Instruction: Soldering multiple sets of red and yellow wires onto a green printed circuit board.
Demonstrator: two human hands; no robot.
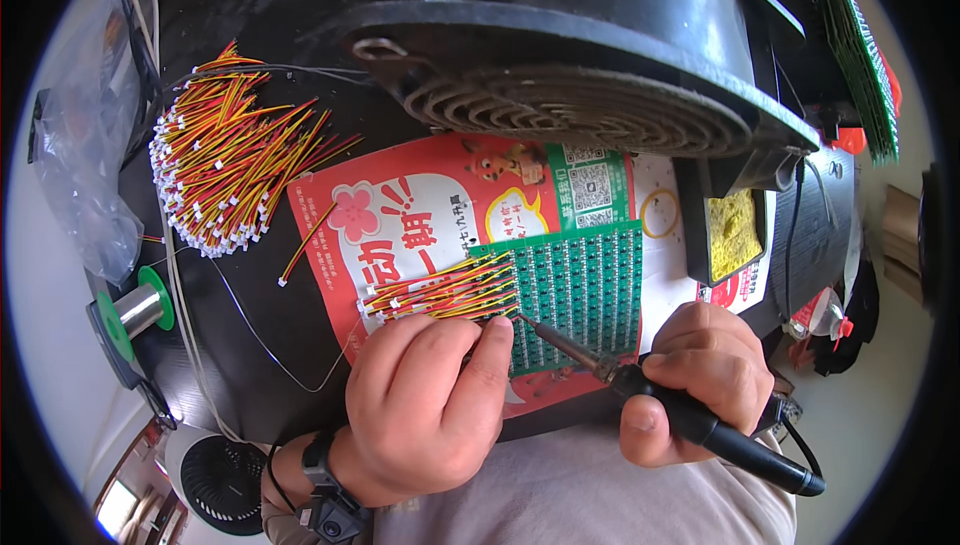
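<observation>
My right hand (700, 385) grips a soldering iron (680, 410) by its black handle. The iron's tip slants left to the edge of a green circuit board panel (578, 290) with rows of small parts. My left hand (430, 395) is closed in a pinch beside the tip, at the panel's left edge. Thin solder wire (262, 330) runs from a spool (143, 307) into this hand; its end between the fingertips is hidden. Several red, yellow and black wire leads (440, 287) with white connectors lie side by side, their far ends at the panel.
A large heap of similar leads (235, 165) lies left on the black table, with one loose lead (305, 245) nearby. A big black fan (580, 65) looms behind the panel. Right are a yellow sponge tray (733, 235) and stacked green boards (862, 70). A red printed sheet (330, 205) lies underneath.
</observation>
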